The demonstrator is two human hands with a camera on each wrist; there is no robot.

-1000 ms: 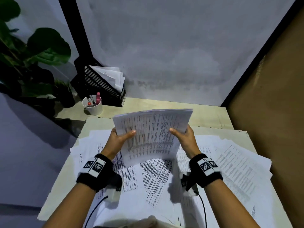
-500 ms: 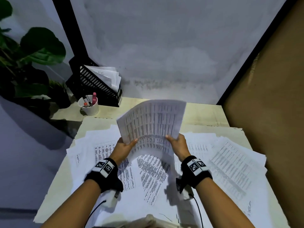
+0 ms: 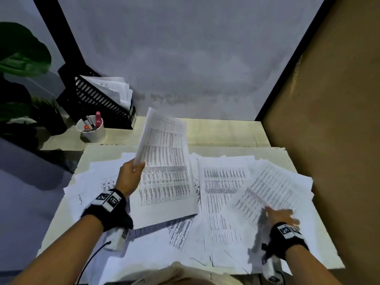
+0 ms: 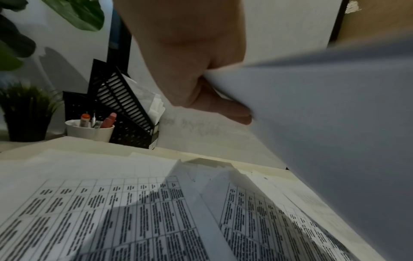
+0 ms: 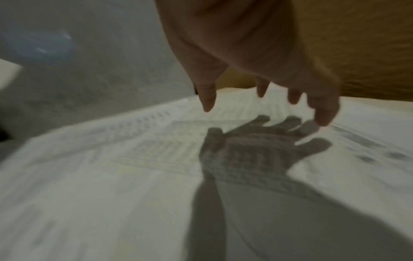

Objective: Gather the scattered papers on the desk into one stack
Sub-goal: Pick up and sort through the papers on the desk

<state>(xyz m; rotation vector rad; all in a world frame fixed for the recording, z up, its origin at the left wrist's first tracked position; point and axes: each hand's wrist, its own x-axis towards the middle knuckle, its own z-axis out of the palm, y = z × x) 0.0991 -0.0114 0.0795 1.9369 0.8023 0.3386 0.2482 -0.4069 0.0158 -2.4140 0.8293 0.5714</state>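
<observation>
My left hand [image 3: 133,169] pinches the left edge of a gathered stack of printed papers [image 3: 164,167], held tilted above the middle of the desk; the left wrist view shows the stack's pale underside [image 4: 324,109] with the left hand [image 4: 223,98] curled on its edge. My right hand [image 3: 281,215] hovers with fingers spread just above the scattered papers [image 3: 273,182] at the right side of the desk, holding nothing. In the right wrist view the right hand [image 5: 263,98] casts its shadow on those sheets [image 5: 134,167]. More loose sheets [image 3: 222,194] cover the desk centre and left [image 3: 96,175].
A black file rack [image 3: 96,101] with papers stands at the back left, with a white pen cup [image 3: 92,130] in front of it. A potted plant [image 3: 22,79] is at far left. A brown panel [image 3: 339,140] borders the desk on the right.
My right hand has let go of the stack and moved down to the right over the scattered sheets. The left hand alone now holds the stack, turned lengthwise and tilted.
</observation>
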